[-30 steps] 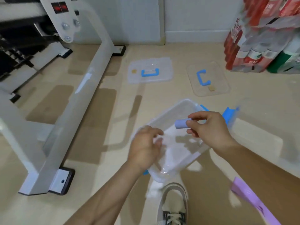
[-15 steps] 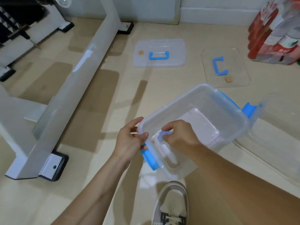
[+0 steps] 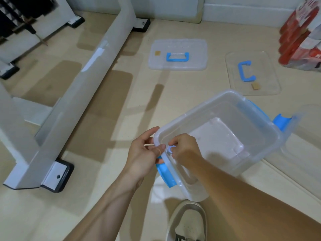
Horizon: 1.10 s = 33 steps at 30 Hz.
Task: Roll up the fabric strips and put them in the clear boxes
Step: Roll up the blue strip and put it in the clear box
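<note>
A clear box (image 3: 243,108) with blue side latches sits on the floor in front of me, its lid off. My left hand (image 3: 144,153) grips the box's near-left rim, thumb over the edge. My right hand (image 3: 184,150) is inside the box at that same corner, fingers closed on a small rolled pale-blue fabric strip (image 3: 169,149), of which only the end shows. A second clear box (image 3: 305,153) lies to the right, partly out of frame.
Two clear lids with blue handles lie on the floor beyond, one at centre (image 3: 178,55), one to the right (image 3: 251,73). A white metal machine frame (image 3: 73,94) runs along the left. Red packaged goods (image 3: 302,35) stand at top right. My shoe (image 3: 187,223) is below the box.
My right hand carried the rolled strip from above the box down into its near-left corner. My left hand took hold of the rim. The camera view has shifted closer.
</note>
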{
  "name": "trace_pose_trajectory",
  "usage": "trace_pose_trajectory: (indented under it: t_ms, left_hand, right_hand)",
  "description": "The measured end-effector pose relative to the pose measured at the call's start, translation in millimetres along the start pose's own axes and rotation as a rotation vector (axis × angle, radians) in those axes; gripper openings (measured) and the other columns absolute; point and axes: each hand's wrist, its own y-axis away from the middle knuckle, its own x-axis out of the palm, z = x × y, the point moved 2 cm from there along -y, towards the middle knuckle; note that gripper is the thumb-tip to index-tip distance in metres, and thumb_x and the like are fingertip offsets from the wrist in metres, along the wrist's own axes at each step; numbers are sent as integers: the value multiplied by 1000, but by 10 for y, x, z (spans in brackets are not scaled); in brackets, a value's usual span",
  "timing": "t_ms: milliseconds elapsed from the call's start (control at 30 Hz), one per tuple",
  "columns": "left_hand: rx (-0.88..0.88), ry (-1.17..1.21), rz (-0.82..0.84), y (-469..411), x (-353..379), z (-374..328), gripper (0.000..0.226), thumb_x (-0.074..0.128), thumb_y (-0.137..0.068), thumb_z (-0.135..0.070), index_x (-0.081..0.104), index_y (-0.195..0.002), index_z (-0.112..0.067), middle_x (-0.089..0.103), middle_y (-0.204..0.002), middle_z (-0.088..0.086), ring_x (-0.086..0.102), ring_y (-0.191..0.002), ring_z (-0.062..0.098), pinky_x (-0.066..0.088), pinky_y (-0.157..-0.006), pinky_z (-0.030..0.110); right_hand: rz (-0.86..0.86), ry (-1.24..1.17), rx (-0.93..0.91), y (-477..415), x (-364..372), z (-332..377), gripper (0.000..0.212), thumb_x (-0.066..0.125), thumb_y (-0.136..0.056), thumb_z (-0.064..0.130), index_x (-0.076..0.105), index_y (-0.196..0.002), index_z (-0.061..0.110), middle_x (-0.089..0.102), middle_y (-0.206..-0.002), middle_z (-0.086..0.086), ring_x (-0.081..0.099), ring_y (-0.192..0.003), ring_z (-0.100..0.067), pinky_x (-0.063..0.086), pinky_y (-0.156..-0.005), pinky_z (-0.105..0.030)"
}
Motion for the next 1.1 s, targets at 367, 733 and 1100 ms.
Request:
trace_pose_trajectory:
  t_ms: [367, 733, 1100]
  left_hand:
    - [3, -18, 4, -19, -16, 6, 50, 67, -83, 1, 58, -125, -26, 54, -91, 7, 63, -63, 6, 59, -61, 31]
    - [10, -17, 8, -27, -13, 22, 49, 67, -83, 0, 59, -124, -27, 57, -89, 3, 64, -65, 7, 59, -62, 32]
    - [7, -13, 8, -29, -6, 21, 49, 67, -83, 1, 59, -123, -27, 56, -88, 3, 63, -63, 6, 55, -58, 26]
  right_hand:
    - [68, -405, 153, 35, -21, -25, 15, 66, -76, -5, 67, -81, 9, 63, -73, -7, 60, -55, -20, 56, -57, -26]
    - [143, -428, 316, 19, -277, -43, 24, 57, -84, 5, 54, -105, 16, 58, -110, -14, 64, -68, -28, 60, -73, -41]
    - [112, 212, -230, -25, -78, -74, 22, 59, -75, 3, 58, -89, 19, 57, -79, 4, 52, -70, -16, 40, -57, -18]
